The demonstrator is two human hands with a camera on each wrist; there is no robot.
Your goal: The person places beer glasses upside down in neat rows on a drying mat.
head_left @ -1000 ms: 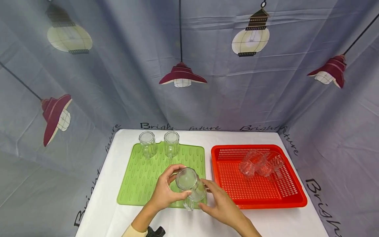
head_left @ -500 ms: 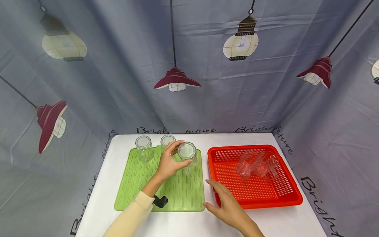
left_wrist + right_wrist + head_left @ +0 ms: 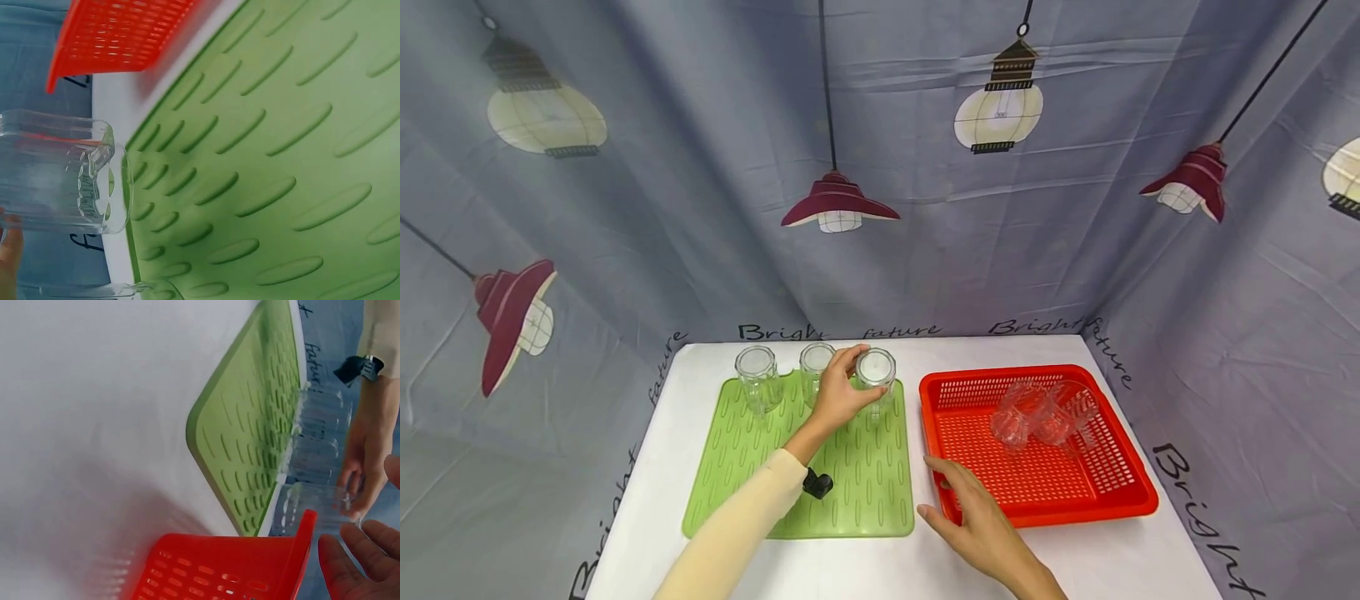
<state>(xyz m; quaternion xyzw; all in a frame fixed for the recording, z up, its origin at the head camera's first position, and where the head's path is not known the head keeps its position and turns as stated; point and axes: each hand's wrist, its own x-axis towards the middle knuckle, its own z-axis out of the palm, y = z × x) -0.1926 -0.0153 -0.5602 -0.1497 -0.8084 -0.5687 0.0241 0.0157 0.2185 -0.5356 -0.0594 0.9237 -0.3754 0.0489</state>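
My left hand (image 3: 838,392) holds a clear glass mug (image 3: 877,363) between thumb and fingers, near its upturned base. This mug is upside down at the back right corner of the green ridged mat (image 3: 850,487), its rim close to the mat in the left wrist view. To its left stand two more upturned glass mugs, one at the back left (image 3: 757,367) and another (image 3: 815,363) partly behind my left hand. My right hand (image 3: 981,525) hovers by the near left corner of the red basket (image 3: 1078,512), thumb and fingers apart, holding nothing.
Inside the basket, clear glass mugs (image 3: 1051,423) lie on their sides toward the back. A white cloth (image 3: 850,571) covers the table. Behind it hangs a grey curtain (image 3: 925,275) with printed lamps. A black device (image 3: 817,483) sits at my left wrist.
My left hand has carried the mug away from me to the mat's back right corner. My right hand has let go of that mug and moved right, toward the basket.
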